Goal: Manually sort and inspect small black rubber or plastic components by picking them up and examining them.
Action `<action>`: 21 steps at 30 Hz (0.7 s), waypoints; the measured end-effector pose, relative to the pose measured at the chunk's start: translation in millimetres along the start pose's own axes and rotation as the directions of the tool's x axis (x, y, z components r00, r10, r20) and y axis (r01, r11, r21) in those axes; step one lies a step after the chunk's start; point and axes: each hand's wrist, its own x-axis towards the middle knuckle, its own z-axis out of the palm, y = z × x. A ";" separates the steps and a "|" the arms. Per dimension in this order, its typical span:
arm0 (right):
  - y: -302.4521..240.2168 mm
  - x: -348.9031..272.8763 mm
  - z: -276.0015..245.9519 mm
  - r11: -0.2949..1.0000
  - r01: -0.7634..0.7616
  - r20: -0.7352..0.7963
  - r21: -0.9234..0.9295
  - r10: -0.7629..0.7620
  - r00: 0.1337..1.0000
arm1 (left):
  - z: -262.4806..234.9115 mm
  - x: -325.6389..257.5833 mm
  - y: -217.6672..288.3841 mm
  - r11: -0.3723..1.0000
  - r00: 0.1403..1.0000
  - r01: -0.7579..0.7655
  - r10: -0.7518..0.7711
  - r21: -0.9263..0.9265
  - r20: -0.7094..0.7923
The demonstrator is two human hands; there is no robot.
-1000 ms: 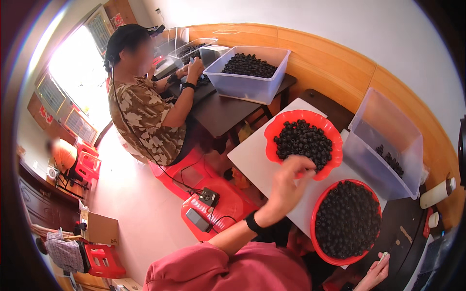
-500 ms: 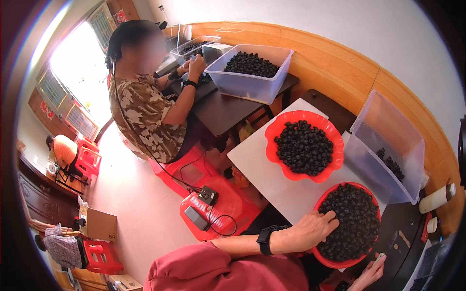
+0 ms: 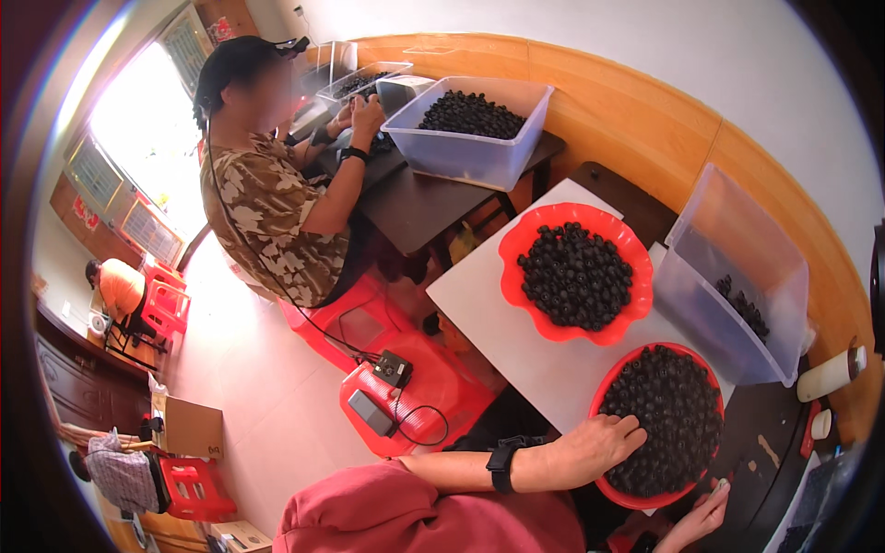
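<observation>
My left hand (image 3: 599, 450), with a black watch on its wrist, reaches over the near left rim of a round red bowl (image 3: 608, 485). Its fingers are curled together above the small round black parts (image 3: 666, 419) filling the bowl; whatever is in them is hidden. Low beside the same bowl is my right hand (image 3: 698, 523), thumb and fingers drawn together. Something small and pale shows at its fingertips, too small to name. A scalloped red bowl (image 3: 513, 241), heaped with similar black parts (image 3: 576, 275), stands beyond on a white board (image 3: 525, 369).
At the right a clear plastic bin (image 3: 733, 249) leans with a few black parts inside. A pale bottle (image 3: 830, 374) stands past it. On the left, a co-worker (image 3: 277, 203) handles parts beside a full bin (image 3: 479, 161). Red stools (image 3: 429, 401) carry small devices and cables.
My left hand shifts very slightly over the bowl's rim, fingers still curled. My right hand stays low by the bowl. The co-worker's head and hands move a little.
</observation>
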 end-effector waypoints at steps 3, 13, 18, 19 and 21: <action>36.9 10.4 8.1 0.992 -0.044 -0.016 0.116 0.046 0.999 | -4.1 -1.4 2.5 1.000 1.000 0.005 -0.004 0.026 -0.011; 28.8 8.3 8.2 0.987 -0.048 0.011 0.153 0.046 0.999 | -9.6 7.5 -5.5 0.998 0.999 0.039 -0.040 -0.047 -0.006; 20.8 6.9 -0.3 0.931 -0.189 0.054 0.312 0.182 0.982 | -13.9 17.2 -5.2 0.972 0.987 0.118 -0.136 -0.204 -0.080; 14.5 4.7 -6.0 0.898 -0.237 0.093 0.372 0.218 0.972 | -14.3 19.0 -5.1 0.969 0.991 0.110 -0.125 -0.219 -0.054; 4.0 -2.6 -16.1 0.857 -0.292 0.120 0.425 0.266 0.956 | -15.5 21.2 -5.4 0.969 0.980 0.148 -0.171 -0.199 -0.103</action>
